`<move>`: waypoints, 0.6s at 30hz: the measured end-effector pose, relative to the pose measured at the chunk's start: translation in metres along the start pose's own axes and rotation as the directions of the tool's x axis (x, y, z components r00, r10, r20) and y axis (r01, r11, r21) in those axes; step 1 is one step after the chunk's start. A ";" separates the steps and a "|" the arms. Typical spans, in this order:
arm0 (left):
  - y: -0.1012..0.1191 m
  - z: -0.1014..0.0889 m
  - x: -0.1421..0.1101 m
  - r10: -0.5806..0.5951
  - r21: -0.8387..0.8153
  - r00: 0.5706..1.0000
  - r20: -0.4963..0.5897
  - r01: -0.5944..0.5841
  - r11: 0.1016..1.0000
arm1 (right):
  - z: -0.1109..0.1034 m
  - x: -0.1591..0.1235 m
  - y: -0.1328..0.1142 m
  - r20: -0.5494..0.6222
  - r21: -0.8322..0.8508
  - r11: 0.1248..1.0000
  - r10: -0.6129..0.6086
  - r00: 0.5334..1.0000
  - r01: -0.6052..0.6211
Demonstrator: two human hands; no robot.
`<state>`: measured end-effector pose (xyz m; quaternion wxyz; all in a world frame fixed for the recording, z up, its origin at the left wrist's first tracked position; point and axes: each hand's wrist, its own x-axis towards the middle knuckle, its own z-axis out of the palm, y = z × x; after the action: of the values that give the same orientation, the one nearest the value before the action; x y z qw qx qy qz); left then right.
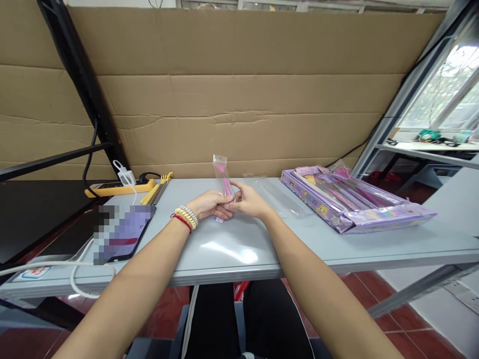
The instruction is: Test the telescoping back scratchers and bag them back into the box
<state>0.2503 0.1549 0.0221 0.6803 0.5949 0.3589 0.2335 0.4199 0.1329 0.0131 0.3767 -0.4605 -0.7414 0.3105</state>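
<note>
A pink back scratcher (225, 183) with a small claw-shaped head stands upright in a clear plastic sleeve (220, 160) above the middle of the table. My left hand (210, 205) is closed around its lower part, thumb in front. From the other side my right hand (247, 199) pinches the same sleeve near the bottom, its fingertips meeting those of the left. Fingers cover the lower end of the handle. Below the left fingers a small purple-and-white label (217, 219) shows. Just right of the hands lies a flat, clear plastic wrapper (279, 197).
On the right is a purple display box (339, 219) of wrapped back scratchers. To the left lie yellow back scratchers (160, 188), a yellow power strip (121, 187) with a white charger (126, 175), and a phone (130, 229). A white cable (75, 284) hangs over the front edge. Cardboard (239, 94) walls the back.
</note>
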 end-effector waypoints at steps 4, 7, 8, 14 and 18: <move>-0.001 0.000 -0.001 -0.003 0.061 1.000 0.020 0.002 0.998 | 0.000 -0.001 -0.001 0.093 0.053 0.998 0.033 0.995 -0.038; 0.000 0.001 -0.001 -0.013 0.075 1.000 0.008 0.012 0.997 | -0.001 -0.002 -0.004 0.183 0.079 0.997 0.009 0.983 -0.023; 0.001 0.000 0.000 -0.026 0.061 1.000 -0.002 0.026 0.998 | -0.001 -0.002 -0.005 0.181 0.091 0.996 -0.001 0.983 -0.015; -0.001 -0.003 0.006 -0.023 -0.220 0.972 -0.235 -0.031 0.975 | 0.000 -0.001 -0.009 0.182 0.247 0.961 0.077 0.980 -0.121; -0.004 -0.002 0.010 0.151 -0.299 0.947 -0.283 -0.237 0.924 | 0.001 -0.004 -0.014 0.259 0.301 0.944 0.059 0.964 -0.138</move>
<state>0.2545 0.1633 0.0159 0.6916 0.4708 0.3379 0.4311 0.4136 0.1240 0.0232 0.3345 -0.3890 -0.6988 0.4985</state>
